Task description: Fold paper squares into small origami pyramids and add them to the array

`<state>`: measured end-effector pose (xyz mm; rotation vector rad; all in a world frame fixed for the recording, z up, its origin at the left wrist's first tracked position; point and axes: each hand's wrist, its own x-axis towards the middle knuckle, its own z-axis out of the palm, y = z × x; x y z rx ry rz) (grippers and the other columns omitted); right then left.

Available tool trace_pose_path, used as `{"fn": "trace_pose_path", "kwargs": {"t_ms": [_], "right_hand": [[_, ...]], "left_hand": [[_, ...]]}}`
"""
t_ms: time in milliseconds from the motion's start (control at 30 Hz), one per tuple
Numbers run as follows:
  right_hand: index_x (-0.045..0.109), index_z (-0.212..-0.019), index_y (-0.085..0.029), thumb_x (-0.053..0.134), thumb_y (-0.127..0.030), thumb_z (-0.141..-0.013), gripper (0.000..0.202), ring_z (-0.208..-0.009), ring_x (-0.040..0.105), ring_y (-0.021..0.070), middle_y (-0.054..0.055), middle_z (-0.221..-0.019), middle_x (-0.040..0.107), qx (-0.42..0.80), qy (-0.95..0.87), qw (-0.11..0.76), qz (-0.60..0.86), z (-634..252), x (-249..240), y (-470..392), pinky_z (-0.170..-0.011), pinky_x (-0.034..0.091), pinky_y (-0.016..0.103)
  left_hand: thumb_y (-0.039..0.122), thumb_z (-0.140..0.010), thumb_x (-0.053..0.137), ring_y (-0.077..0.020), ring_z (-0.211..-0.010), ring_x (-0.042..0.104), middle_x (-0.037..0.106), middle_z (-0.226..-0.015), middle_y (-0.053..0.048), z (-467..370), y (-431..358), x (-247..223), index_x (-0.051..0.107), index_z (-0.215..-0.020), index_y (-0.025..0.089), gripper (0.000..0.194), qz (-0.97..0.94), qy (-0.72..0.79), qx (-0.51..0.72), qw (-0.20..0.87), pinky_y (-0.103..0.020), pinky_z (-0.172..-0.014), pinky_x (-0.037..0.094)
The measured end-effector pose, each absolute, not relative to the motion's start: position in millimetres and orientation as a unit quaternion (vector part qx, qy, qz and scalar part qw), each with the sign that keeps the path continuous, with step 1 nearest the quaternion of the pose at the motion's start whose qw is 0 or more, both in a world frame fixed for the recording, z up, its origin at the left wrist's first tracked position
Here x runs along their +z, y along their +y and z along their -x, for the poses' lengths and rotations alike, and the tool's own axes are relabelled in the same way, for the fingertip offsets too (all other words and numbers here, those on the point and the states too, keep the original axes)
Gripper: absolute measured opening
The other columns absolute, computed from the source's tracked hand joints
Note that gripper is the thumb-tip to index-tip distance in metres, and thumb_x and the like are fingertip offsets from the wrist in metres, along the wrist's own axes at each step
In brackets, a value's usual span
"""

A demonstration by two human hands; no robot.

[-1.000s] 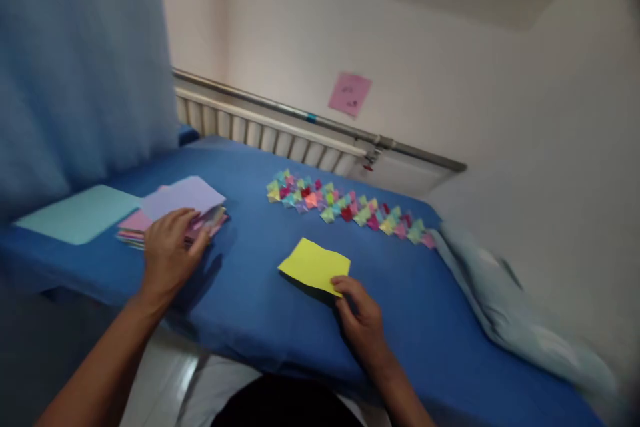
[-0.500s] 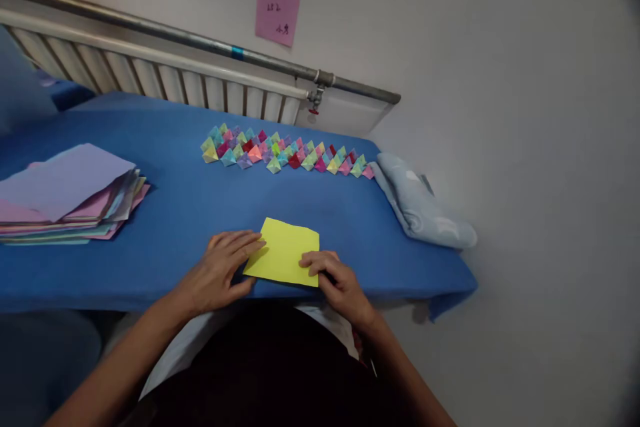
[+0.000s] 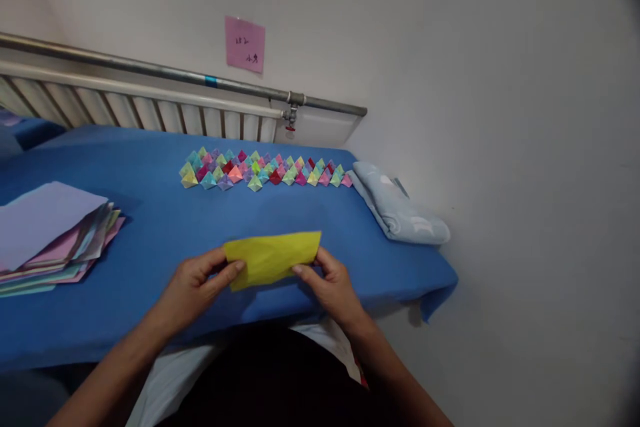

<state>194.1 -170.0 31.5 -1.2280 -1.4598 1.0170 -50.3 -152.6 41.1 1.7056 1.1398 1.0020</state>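
A yellow sheet of paper (image 3: 273, 257) is held up over the front part of the blue-covered table (image 3: 165, 213), its face tilted toward me. My left hand (image 3: 200, 280) pinches its left end, thumb in front and fingers behind. At the right end, my right hand (image 3: 334, 283) grips it the same way, with the thumb near the lower edge. The fingertips behind the paper are hidden. Beyond it lie rows of small folded paper pieces (image 3: 260, 173) in many colours, set close together.
On the left is a stack of coloured paper sheets (image 3: 55, 220). A folded light-blue blanket (image 3: 400, 207) lies at the table's right end. Behind the table are a radiator (image 3: 150, 107), a metal pipe (image 3: 165, 73) and a wall with a pink note (image 3: 245, 45).
The yellow paper has been lifted off the table and tilted up. Both hands went from resting on it to pinching its ends. The camera view has shifted.
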Motion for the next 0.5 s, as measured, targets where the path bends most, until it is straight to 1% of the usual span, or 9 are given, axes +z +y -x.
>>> {"fn": "trace_pose_path", "kwargs": {"t_ms": [33,100,200,267,333,400,500], "right_hand": [[0.068,-0.089,-0.022,0.069,-0.036,-0.078,0.018,-0.082,0.061,0.0186,0.001,-0.085,0.069,0.461,-0.565,0.475,0.492,-191,34,-168,-0.079,0.048,0.034],[0.067,-0.090,-0.021,0.071,-0.040,-0.076,0.024,-0.074,0.062,0.0169,0.000,-0.079,0.067,0.542,-0.499,0.481,0.475,-186,35,-165,-0.070,0.049,0.030],[0.066,-0.088,-0.020,0.075,-0.042,-0.071,0.029,-0.068,0.062,0.0154,-0.002,-0.075,0.066,0.579,-0.446,0.494,0.471,-179,34,-163,-0.065,0.048,0.028],[0.065,-0.086,-0.020,0.077,-0.042,-0.069,0.029,-0.066,0.062,0.0145,-0.002,-0.074,0.067,0.583,-0.432,0.503,0.470,-176,35,-164,-0.063,0.048,0.027],[0.065,-0.086,-0.021,0.077,-0.040,-0.069,0.028,-0.066,0.063,0.0146,-0.002,-0.076,0.069,0.598,-0.420,0.507,0.458,-174,37,-165,-0.065,0.049,0.027],[0.066,-0.088,-0.022,0.076,-0.037,-0.070,0.026,-0.068,0.064,0.0156,-0.001,-0.079,0.070,0.620,-0.410,0.503,0.441,-172,38,-165,-0.068,0.050,0.029],[0.068,-0.091,-0.023,0.075,-0.032,-0.069,0.025,-0.073,0.065,0.0167,0.000,-0.084,0.071,0.637,-0.395,0.508,0.425,-169,34,-164,-0.070,0.049,0.029]], "left_hand": [[0.045,-0.082,0.063,-0.0224,-0.089,0.069,0.076,-0.094,-0.003,49,-153,45,0.073,-0.096,0.023,0.028,-0.648,0.459,0.408,0.451,-0.031,-0.078,0.055],[0.048,-0.079,0.067,-0.0238,-0.089,0.069,0.075,-0.096,-0.004,47,-152,48,0.072,-0.100,0.021,0.034,-0.580,0.456,0.419,0.529,-0.033,-0.077,0.055],[0.047,-0.071,0.076,-0.0224,-0.079,0.069,0.075,-0.093,-0.004,45,-151,45,0.069,-0.106,0.020,0.044,-0.493,0.446,0.410,0.625,-0.034,-0.074,0.056],[0.044,-0.067,0.080,-0.0199,-0.072,0.068,0.074,-0.086,-0.003,46,-151,42,0.069,-0.104,0.019,0.045,-0.467,0.453,0.408,0.641,-0.033,-0.070,0.056],[0.042,-0.067,0.080,-0.0175,-0.067,0.066,0.073,-0.080,-0.002,48,-152,40,0.070,-0.101,0.019,0.043,-0.461,0.460,0.412,0.638,-0.031,-0.068,0.055],[0.042,-0.067,0.080,-0.0163,-0.066,0.065,0.073,-0.081,-0.002,50,-153,40,0.071,-0.100,0.019,0.041,-0.450,0.458,0.417,0.644,-0.030,-0.068,0.054],[0.040,-0.067,0.081,-0.0158,-0.071,0.066,0.074,-0.087,-0.001,53,-155,40,0.072,-0.099,0.021,0.039,-0.417,0.457,0.429,0.658,-0.027,-0.069,0.053]]}}
